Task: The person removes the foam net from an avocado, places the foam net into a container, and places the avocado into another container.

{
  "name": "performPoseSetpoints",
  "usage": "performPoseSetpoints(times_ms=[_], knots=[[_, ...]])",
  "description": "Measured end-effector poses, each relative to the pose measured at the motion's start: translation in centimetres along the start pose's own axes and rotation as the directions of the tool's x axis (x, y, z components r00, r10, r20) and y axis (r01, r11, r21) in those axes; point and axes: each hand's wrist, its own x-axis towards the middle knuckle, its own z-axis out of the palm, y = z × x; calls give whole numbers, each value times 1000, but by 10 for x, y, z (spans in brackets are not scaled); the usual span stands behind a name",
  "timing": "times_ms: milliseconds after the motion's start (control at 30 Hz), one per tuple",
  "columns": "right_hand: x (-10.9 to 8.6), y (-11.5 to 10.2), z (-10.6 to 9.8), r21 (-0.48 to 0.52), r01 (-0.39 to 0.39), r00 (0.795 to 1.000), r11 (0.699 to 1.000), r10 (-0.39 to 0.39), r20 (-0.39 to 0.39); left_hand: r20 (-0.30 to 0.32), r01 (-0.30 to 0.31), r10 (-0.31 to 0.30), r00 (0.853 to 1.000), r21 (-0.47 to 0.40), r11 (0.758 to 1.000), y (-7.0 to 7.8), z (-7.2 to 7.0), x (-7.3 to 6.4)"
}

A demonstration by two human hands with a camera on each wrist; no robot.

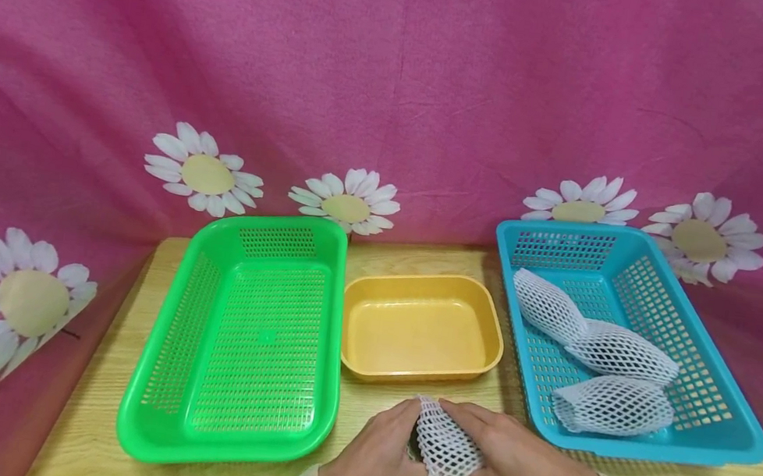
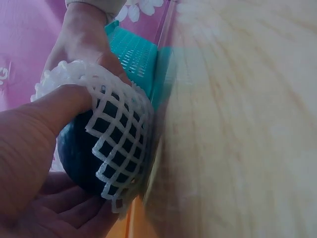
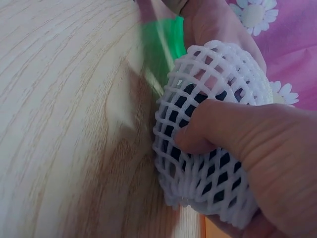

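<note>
A white foam net sleeve (image 1: 448, 448) partly covers a dark, smooth, rounded fruit (image 2: 79, 151) close over the table's front part. My left hand (image 1: 380, 451) grips the fruit's bare end, its thumb over the net's open edge and its fingers curled beneath, as the left wrist view shows. On the other side my right hand (image 1: 522, 460) holds the net around the fruit, thumb (image 3: 198, 134) pressed on the mesh. Dark skin shows through the holes. Most of the right fingers are hidden behind the net.
To the left lies a green basket (image 1: 336, 343). A yellow tray (image 1: 424, 329) sits in the middle, beyond the hands. The blue basket (image 1: 710, 456) at right holds three white foam nets (image 1: 617, 406). A pink flowered cloth (image 1: 400, 75) hangs behind the wooden table (image 1: 88, 393).
</note>
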Motion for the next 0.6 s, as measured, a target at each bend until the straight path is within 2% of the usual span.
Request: performPoseSetpoints(times_ms=[167, 500, 600], knots=[[0, -1, 0, -31, 12, 1000, 999, -12, -13, 12, 7, -7, 1000, 9, 1000, 1, -1, -1], [-2, -7, -4, -72, -38, 999, 997, 40, 19, -11, -36, 37, 999, 68, 997, -1, -4, -2], [-3, -8, -4, -107, -31, 1000, 994, 31, -3, -14, -34, 36, 999, 75, 997, 0, -7, -2]])
